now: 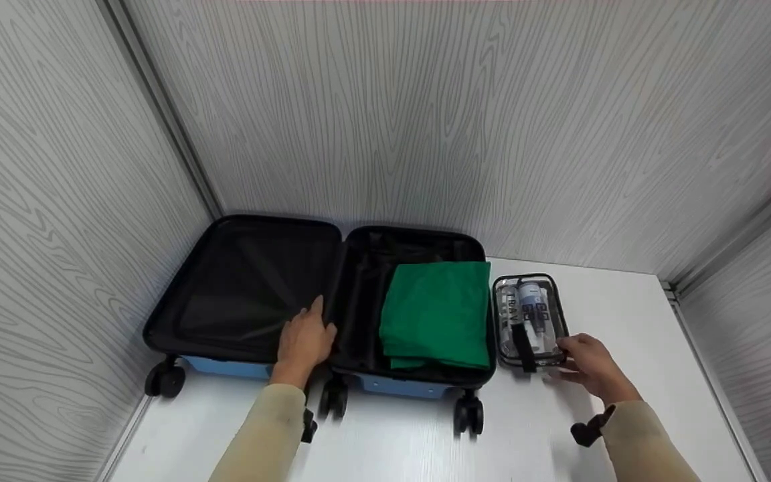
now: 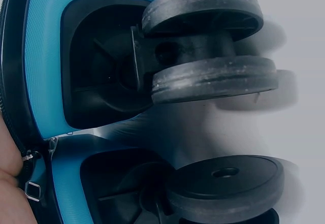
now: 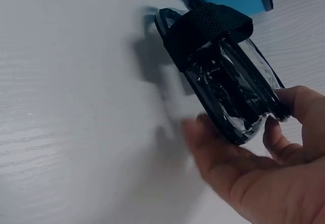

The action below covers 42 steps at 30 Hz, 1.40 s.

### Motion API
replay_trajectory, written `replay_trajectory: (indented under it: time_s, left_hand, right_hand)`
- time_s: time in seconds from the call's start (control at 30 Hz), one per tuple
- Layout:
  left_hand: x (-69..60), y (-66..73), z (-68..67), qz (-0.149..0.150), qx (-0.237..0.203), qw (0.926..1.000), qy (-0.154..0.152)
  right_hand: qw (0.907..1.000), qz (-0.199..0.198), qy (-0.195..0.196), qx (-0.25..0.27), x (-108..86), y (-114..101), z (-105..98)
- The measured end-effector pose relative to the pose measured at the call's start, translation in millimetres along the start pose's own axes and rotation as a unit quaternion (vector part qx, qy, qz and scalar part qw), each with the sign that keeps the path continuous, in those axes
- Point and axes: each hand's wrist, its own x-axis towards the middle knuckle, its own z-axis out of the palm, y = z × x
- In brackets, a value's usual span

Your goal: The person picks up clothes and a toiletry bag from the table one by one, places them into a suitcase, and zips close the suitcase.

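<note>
A blue suitcase [image 1: 251,367] with black wheels lies open on its back, its two black-lined halves side by side. Folded green cloth [image 1: 436,314] fills much of the right half. My left hand [image 1: 305,338] rests with extended fingers on the inner edge of the left half, near the hinge; the left wrist view catches only part of it beside a zipper pull [image 2: 33,190]. Just right of the suitcase is a clear, black-trimmed toiletry bag [image 1: 507,314] holding bottles. My right hand [image 1: 589,365] pinches its near right corner, thumb on top and fingers beneath, as the right wrist view [image 3: 274,183] shows.
White tabletop [image 1: 399,448] extends in front of the suitcase and to the right. Grey wood-grain walls [image 1: 359,120] stand behind and on both sides. Suitcase wheels [image 1: 469,414] stick out toward me.
</note>
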Motion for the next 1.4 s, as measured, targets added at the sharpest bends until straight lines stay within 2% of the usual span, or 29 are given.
replay_trajectory:
  time_s: [0.13, 0.4, 0.5, 0.6, 0.73, 0.9, 1.07, 1.13, 1.23, 1.4]
  left_hand:
    - [0.2, 0.1, -0.3, -0.003, -0.001, 1.0000, -0.003]
    - [-0.8, 0.5, 0.1, 0.000, 0.000, 1.0000, 0.003]
    - [-1.1, 0.2, 0.5, 0.000, -0.001, 1.0000, 0.002]
    - [-1.4, 0.9, 0.8, -0.001, -0.003, 1.0000, 0.001]
    - [-0.3, 1.3, 1.6, -0.003, 0.001, 1.0000, 0.000]
    - [-0.3, 1.3, 0.6, 0.000, 0.002, 1.0000, 0.002]
    - [-1.9, 2.5, -0.2, 0.011, 0.000, 0.9999, 0.005]
    - [-1.6, 2.5, 0.0, 0.012, -0.001, 0.9999, 0.006]
    - [-1.2, 2.1, 0.0, 0.012, 0.000, 0.9999, 0.007]
    - [-1.6, 1.4, -0.2, 0.007, 0.006, 0.9999, 0.007]
  right_hand:
    - [0.9994, -0.026, 0.019, 0.014, -3.7, -5.6, 1.2]
    - [0.9923, -0.078, 0.083, -0.048, -15.7, -24.9, 10.8]
    - [0.9831, -0.108, 0.116, -0.092, -21.6, -29.2, 18.1]
    - [0.9696, -0.128, 0.157, -0.137, -26.5, -30.4, 24.1]
    - [0.9563, -0.140, 0.209, -0.149, -32.3, -31.5, 28.6]
    - [0.9452, -0.173, 0.256, -0.106, -44.3, -39.9, 37.5]
    - [0.9163, -0.221, 0.324, -0.082, -59.9, -53.1, 55.5]
    - [0.9106, -0.236, 0.334, -0.057, -64.5, -59.3, 63.8]
    - [0.9118, -0.259, 0.319, 0.008, -70.8, -69.9, 78.4]
    - [0.9191, -0.277, 0.265, 0.091, -76.8, -85.5, 107.6]
